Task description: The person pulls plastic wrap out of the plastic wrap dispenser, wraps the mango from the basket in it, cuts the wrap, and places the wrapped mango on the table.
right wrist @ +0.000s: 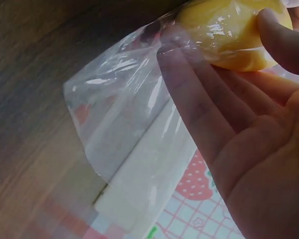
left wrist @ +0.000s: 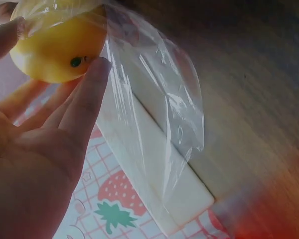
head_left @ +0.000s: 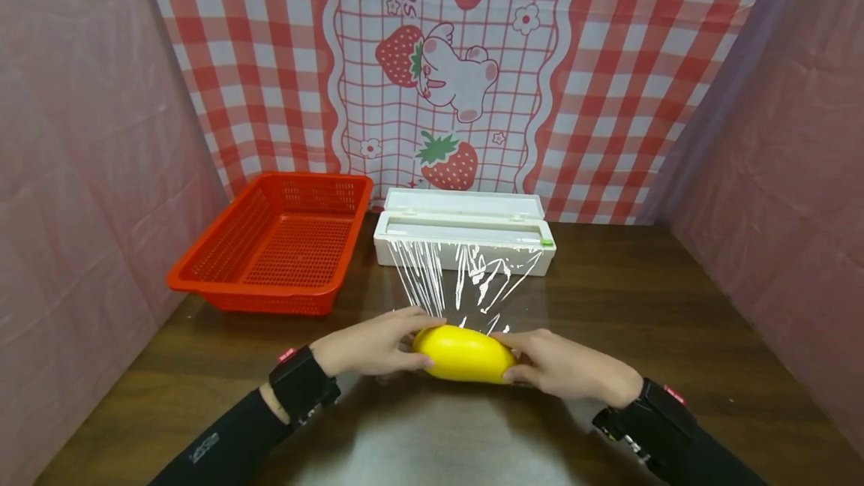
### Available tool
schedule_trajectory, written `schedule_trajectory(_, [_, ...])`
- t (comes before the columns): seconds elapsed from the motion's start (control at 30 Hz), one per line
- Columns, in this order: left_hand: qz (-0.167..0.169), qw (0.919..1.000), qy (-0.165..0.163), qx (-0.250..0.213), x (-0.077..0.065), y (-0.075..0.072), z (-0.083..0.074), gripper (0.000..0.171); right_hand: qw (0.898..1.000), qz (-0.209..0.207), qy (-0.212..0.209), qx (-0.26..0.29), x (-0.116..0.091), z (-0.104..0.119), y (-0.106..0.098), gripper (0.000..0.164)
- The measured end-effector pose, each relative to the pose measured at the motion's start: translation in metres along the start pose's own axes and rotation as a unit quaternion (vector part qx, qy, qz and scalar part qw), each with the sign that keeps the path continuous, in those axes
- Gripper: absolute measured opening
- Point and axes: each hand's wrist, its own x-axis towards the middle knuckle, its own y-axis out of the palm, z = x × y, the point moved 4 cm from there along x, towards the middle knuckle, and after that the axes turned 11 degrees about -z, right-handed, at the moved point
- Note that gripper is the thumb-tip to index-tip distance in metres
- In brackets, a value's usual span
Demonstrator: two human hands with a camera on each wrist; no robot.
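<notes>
A smooth yellow oval fruit [head_left: 464, 353] with a small dark green spot at one end is held between both hands, low over the table. My left hand [head_left: 381, 341] grips its left end, thumb on the near side and fingers behind. At the right end, my right hand [head_left: 563, 364] grips it the same way. Clear plastic wrap [head_left: 472, 287] stretches from the white wrap dispenser [head_left: 466, 253] to the fruit. In the right wrist view the wrap lies over part of the fruit [right wrist: 224, 30] and over some fingertips. The dispenser's lid [head_left: 466, 202] stands raised.
A red plastic basket [head_left: 324, 292] with slotted walls stands left of the dispenser on the dark wooden table [head_left: 628, 306]. Behind hangs a red-and-white checked cloth [head_left: 628, 96] with strawberries. Pink cloth [head_left: 94, 133] closes off both sides.
</notes>
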Motion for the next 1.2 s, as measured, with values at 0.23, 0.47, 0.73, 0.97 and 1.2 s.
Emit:
schedule_trajectory(0.23, [0.009,0.9995,-0.010,-0.030,0.008,-0.005,0.003,0.045,1.000,0.010,0.002,0.027,0.004,-0.010,-0.002,0.050])
schedule_trajectory(0.47, [0.003,0.9995,-0.031,-0.004,0.016,-0.007,0.008,0.038,0.998,0.009,0.034,0.049,0.006,-0.019,-0.005,0.048])
schedule_trajectory(0.73, [-0.008,0.9972,-0.071,-0.022,0.021,-0.007,0.014,0.032,0.997,0.010,0.057,0.046,0.012,-0.028,-0.008,0.048])
schedule_trajectory(0.97, [-0.009,0.9958,-0.088,-0.021,0.025,-0.006,0.020,0.033,0.990,0.031,0.084,0.111,0.017,-0.032,-0.010,0.043])
schedule_trajectory(1.2, [-0.014,0.9960,-0.087,-0.010,0.032,-0.008,0.022,0.032,0.983,0.046,0.106,0.140,0.021,-0.040,-0.010,0.044])
